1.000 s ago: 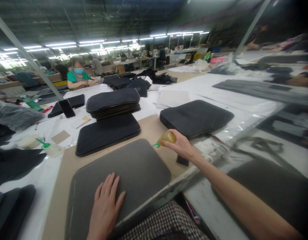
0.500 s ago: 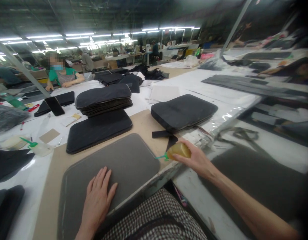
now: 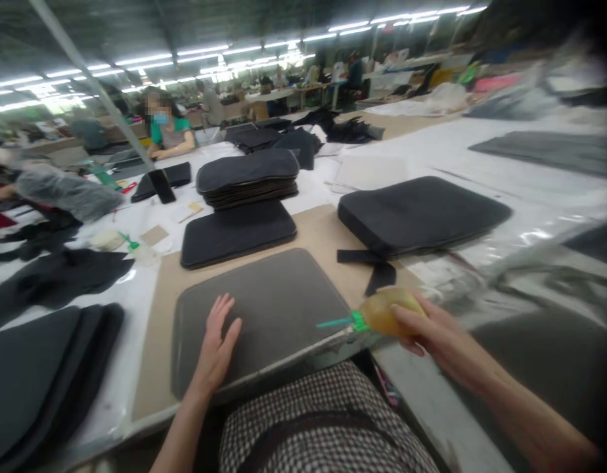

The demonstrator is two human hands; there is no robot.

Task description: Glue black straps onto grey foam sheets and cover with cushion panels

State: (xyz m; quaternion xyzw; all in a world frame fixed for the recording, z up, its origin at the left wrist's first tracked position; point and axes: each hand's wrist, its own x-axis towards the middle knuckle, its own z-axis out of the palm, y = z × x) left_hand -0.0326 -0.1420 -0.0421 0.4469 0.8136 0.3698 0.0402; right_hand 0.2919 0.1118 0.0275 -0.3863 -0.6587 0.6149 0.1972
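My right hand [image 3: 426,325] is wrapped round a squeeze bottle [image 3: 385,310] of amber liquid, probably glue. The bottle lies sideways, its green nozzle pointing left over the near right edge of a dark grey rounded panel [image 3: 269,309]. Whether the tip touches the panel I cannot tell. On the panel's left half rests my left hand [image 3: 219,338], fingers stretched out and holding nothing. A thin pale line runs along the panel's border. Beneath it lies a brown board [image 3: 153,341] on the table.
Behind the panel are a black padded panel [image 3: 239,233] and a stack of black panels [image 3: 249,177]. More dark panels lie at right [image 3: 422,210] and front left [image 3: 37,374]. A second green-tipped bottle [image 3: 143,253] stands left. A masked person [image 3: 170,135] sits across the table.
The view has swung left, so the table's things appear further right. The bottle's nozzle has moved from the panel's right corner to its near edge. My left hand stays on the panel.
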